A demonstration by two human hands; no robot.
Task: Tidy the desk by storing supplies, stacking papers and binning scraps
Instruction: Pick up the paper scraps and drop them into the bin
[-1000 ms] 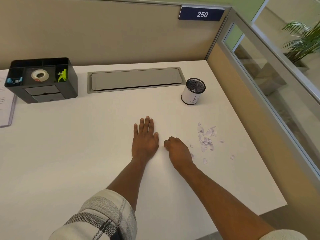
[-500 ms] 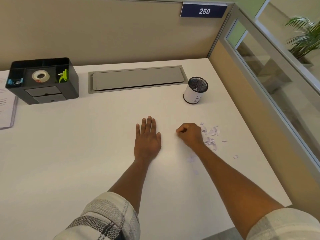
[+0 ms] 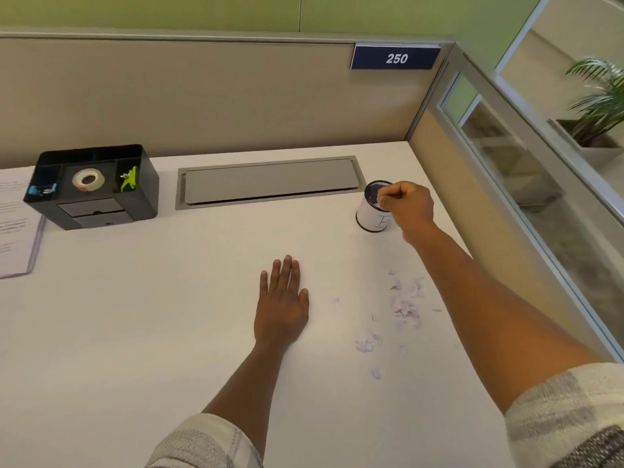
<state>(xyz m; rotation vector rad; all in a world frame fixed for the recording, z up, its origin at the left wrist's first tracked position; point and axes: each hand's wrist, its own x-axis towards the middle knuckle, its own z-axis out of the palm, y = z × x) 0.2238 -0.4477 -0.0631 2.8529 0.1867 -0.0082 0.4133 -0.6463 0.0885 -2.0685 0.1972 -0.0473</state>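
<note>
1. Right hand [image 3: 410, 207] is raised over the cup [image 3: 373, 216] near the tabletop's [image 3: 135, 332] far right corner. Fingers [image 3: 393, 194] curled, tips pressed together; a small pale bit shows at the tips over the cup's mouth, seemingly a pinched scrap, too small to be sure.
2. Cup: white wall with a dark mesh inside, upright, just beside the right end of the grey hatch [image 3: 270, 180]. Hand hides part of its rim.
3. Left hand [image 3: 282, 305] lies flat, palm down, mid-tabletop. Fingers straight and close together, thumb slightly out, holding nothing.
4. Scraps [image 3: 405, 304]: pale lilac paper bits scattered on the tabletop between the left hand and the right edge, partly under the right forearm. A looser trail runs toward the near edge; one stray bit lies just right of the left hand.
5. Organizer [image 3: 91, 187]: black, at the far left, near the back edge. Top compartments hold a tape roll [image 3: 88, 180] in the middle, blue clips [image 3: 40, 189] on the left, a green clip [image 3: 130, 179] on the right. Two small drawers in front, both pushed in.
6. Papers [image 3: 15, 228]: printed sheets in a clear sleeve at the left edge, touching or just beside the organizer; cannot tell which.
7. Sign [image 3: 395, 58] reading 250 on the partition, above the far right corner.
8. Plaid sleeves on both arms at the near edge.
</note>
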